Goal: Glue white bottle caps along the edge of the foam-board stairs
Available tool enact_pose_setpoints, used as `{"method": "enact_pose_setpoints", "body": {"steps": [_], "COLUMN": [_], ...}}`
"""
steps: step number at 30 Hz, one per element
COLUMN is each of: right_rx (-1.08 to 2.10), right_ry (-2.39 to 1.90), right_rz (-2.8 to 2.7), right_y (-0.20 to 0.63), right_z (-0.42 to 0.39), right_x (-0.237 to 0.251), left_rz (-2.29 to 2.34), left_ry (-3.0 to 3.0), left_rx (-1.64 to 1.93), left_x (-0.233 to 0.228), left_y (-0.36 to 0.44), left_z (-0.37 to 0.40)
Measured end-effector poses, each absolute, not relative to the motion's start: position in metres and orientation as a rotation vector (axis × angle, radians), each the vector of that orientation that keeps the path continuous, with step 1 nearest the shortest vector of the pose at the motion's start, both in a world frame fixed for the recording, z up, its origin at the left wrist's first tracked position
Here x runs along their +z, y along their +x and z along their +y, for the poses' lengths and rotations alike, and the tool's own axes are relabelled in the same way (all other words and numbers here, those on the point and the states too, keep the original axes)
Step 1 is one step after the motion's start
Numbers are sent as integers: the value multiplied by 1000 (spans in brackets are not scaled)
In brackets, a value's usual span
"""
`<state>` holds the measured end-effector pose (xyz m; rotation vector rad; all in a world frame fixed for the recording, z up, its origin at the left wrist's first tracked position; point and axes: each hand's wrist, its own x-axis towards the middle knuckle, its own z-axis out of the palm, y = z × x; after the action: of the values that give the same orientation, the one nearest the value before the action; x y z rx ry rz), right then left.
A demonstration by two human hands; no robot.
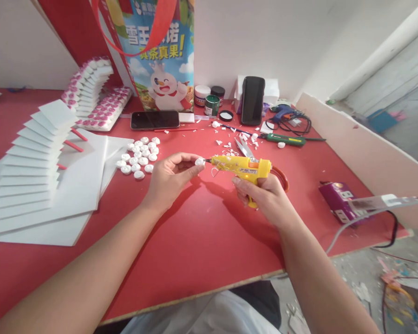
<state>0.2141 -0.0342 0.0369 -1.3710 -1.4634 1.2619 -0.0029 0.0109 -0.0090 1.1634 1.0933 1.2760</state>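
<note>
Glue work is the step in hand, seen from the head camera: the right hand (pixel 268 197) grips a yellow glue gun (pixel 242 168), fingers curled tight around its handle with one finger by the trigger, and the nozzle points left. The nozzle tip touches, or all but touches, a small white disc (pixel 199 161) pinched between thumb and fingertips of the left hand (pixel 170 178), whose fingers are closed on the disc. The disc sits just left of the glue gun's nozzle, above the red table (pixel 202 241), clear of its surface. The next move, by my judgement, calls for a steady squeeze and a small dab, with fingertips kept off the hot tip. Beyond the glue gun and left of it lies a cluster of white discs (pixel 141 157); scissors (pixel 244 148) lie just behind the gun.
</note>
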Motion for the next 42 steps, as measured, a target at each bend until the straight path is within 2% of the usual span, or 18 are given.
{"method": "enact_pose_setpoints", "body": {"steps": [42], "right_rx": [1228], "right_ry": [-1396], "right_rz": [-1501], "right_y": [215], "right_z": [-34], "right_x": [34], "left_rz": [1090], "left_ry": [1104], "left_rx": [1284], "left_x": [-10], "left_y": [-3], "left_z": [11]}}
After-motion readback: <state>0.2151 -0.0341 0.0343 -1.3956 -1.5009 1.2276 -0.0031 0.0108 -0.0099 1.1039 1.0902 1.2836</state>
